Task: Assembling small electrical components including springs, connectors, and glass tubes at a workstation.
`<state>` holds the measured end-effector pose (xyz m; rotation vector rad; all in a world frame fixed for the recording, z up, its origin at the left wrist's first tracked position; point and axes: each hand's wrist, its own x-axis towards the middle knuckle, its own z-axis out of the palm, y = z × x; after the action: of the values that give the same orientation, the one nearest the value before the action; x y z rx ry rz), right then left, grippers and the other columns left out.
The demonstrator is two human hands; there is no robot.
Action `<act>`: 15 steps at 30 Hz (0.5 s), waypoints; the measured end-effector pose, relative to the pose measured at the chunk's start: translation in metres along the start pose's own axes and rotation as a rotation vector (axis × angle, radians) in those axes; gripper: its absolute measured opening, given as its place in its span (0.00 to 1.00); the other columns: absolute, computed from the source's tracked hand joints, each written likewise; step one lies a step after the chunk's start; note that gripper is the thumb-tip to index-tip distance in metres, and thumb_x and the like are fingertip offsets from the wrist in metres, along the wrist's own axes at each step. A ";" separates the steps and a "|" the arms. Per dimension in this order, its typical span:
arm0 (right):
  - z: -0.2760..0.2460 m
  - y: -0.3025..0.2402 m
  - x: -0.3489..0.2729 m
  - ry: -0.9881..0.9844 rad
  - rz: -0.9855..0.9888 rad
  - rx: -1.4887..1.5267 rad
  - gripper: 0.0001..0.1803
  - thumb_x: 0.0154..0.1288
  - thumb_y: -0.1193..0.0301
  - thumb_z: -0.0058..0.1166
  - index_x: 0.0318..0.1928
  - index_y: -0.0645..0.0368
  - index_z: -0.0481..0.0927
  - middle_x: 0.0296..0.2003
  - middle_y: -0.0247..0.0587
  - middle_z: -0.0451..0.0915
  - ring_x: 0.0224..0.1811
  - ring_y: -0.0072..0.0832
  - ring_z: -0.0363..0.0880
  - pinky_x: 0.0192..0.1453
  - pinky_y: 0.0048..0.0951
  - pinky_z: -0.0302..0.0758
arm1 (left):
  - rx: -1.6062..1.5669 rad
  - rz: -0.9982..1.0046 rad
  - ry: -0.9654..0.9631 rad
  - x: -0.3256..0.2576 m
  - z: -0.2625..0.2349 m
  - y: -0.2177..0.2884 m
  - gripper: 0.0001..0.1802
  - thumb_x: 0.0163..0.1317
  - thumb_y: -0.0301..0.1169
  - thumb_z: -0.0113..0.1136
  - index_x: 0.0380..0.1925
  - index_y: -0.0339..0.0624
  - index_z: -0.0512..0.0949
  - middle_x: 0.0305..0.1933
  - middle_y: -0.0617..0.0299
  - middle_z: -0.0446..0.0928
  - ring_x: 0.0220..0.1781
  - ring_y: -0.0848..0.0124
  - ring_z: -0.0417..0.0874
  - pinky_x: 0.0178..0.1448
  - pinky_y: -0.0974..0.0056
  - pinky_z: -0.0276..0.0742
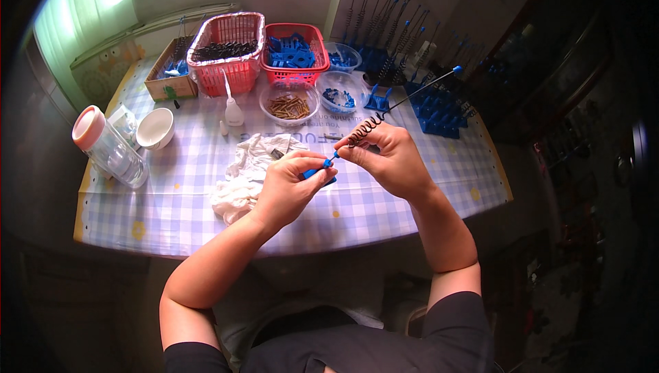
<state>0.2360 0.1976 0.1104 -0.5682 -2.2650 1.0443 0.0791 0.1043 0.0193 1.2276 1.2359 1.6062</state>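
Note:
My left hand [285,184] is closed on a small blue plastic base [328,164], most of it covered by the fingers. My right hand [395,164] pinches a black coil spring [365,130] near its lower end. From the spring's top a thin straight rod [422,89] runs up to the right and ends in a blue tip [457,70]. The spring's lower end and the blue base meet or nearly meet between my fingertips; whether they are joined I cannot tell. Both hands are above the tablecloth, beside a crumpled white cloth [237,191].
Finished-looking spring rods on blue bases [439,112] crowd the right side. Behind stand a red basket [230,78] of black springs and a red basket [295,69] of blue parts. Bowls hold brass-coloured pieces [290,107] and small blue parts [338,98]. A bottle [113,146] and white bowl [156,129] sit left.

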 end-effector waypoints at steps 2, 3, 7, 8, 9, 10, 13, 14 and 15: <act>0.000 -0.003 0.002 -0.014 0.000 -0.014 0.07 0.58 0.73 0.65 0.37 0.62 0.86 0.31 0.38 0.81 0.35 0.22 0.79 0.41 0.24 0.75 | 0.028 0.012 0.004 0.000 0.000 -0.002 0.08 0.59 0.28 0.66 0.36 0.35 0.84 0.41 0.58 0.80 0.39 0.75 0.81 0.43 0.71 0.79; 0.000 -0.004 0.003 -0.027 0.000 -0.029 0.07 0.57 0.73 0.65 0.37 0.61 0.86 0.31 0.39 0.81 0.36 0.22 0.80 0.41 0.24 0.75 | 0.031 0.013 0.009 -0.001 -0.001 -0.003 0.08 0.59 0.28 0.66 0.36 0.36 0.84 0.40 0.58 0.80 0.39 0.75 0.81 0.43 0.71 0.79; -0.003 -0.006 0.004 -0.049 -0.002 -0.099 0.08 0.57 0.72 0.65 0.36 0.61 0.86 0.30 0.39 0.81 0.35 0.22 0.79 0.40 0.24 0.75 | 0.033 0.000 0.009 -0.001 0.000 -0.004 0.08 0.59 0.28 0.66 0.36 0.36 0.84 0.39 0.58 0.81 0.38 0.75 0.81 0.43 0.70 0.78; -0.003 -0.008 0.005 -0.063 -0.005 -0.114 0.08 0.57 0.71 0.65 0.36 0.61 0.86 0.30 0.39 0.81 0.35 0.22 0.79 0.40 0.24 0.75 | 0.034 0.000 0.011 -0.001 0.000 -0.004 0.08 0.59 0.28 0.66 0.36 0.36 0.84 0.39 0.58 0.81 0.38 0.75 0.81 0.43 0.70 0.78; -0.003 -0.008 0.006 -0.077 -0.008 -0.129 0.08 0.57 0.71 0.66 0.36 0.61 0.86 0.30 0.39 0.81 0.35 0.22 0.79 0.40 0.24 0.75 | 0.041 0.004 0.012 -0.001 -0.001 -0.004 0.08 0.59 0.28 0.66 0.36 0.36 0.84 0.39 0.58 0.81 0.39 0.75 0.81 0.43 0.70 0.78; -0.003 -0.007 0.006 -0.077 -0.008 -0.130 0.08 0.57 0.71 0.66 0.36 0.61 0.86 0.30 0.39 0.81 0.35 0.22 0.79 0.40 0.24 0.75 | 0.047 0.008 0.011 0.000 -0.001 -0.005 0.08 0.59 0.28 0.66 0.36 0.36 0.84 0.40 0.58 0.81 0.39 0.75 0.81 0.43 0.70 0.78; -0.001 -0.004 0.008 -0.054 -0.031 -0.005 0.07 0.59 0.74 0.63 0.36 0.63 0.85 0.28 0.42 0.80 0.30 0.26 0.78 0.36 0.28 0.74 | 0.050 0.015 0.015 -0.001 0.000 -0.003 0.08 0.59 0.28 0.66 0.36 0.36 0.84 0.40 0.58 0.81 0.39 0.75 0.81 0.43 0.71 0.79; -0.002 -0.003 0.008 -0.053 -0.028 -0.006 0.07 0.59 0.73 0.63 0.36 0.63 0.85 0.28 0.42 0.80 0.30 0.25 0.78 0.35 0.28 0.74 | 0.050 0.015 0.015 -0.001 0.000 -0.001 0.08 0.59 0.28 0.66 0.36 0.36 0.84 0.40 0.58 0.81 0.39 0.75 0.81 0.43 0.71 0.79; -0.002 -0.002 0.008 -0.051 -0.025 -0.007 0.07 0.59 0.73 0.63 0.37 0.63 0.85 0.28 0.42 0.81 0.30 0.25 0.78 0.35 0.28 0.74 | 0.037 0.004 0.016 -0.001 0.000 0.001 0.08 0.59 0.28 0.66 0.36 0.35 0.84 0.40 0.58 0.81 0.39 0.75 0.82 0.43 0.71 0.79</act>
<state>0.2312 0.2021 0.1155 -0.5203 -2.3147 1.0497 0.0797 0.1033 0.0199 1.2431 1.2795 1.6054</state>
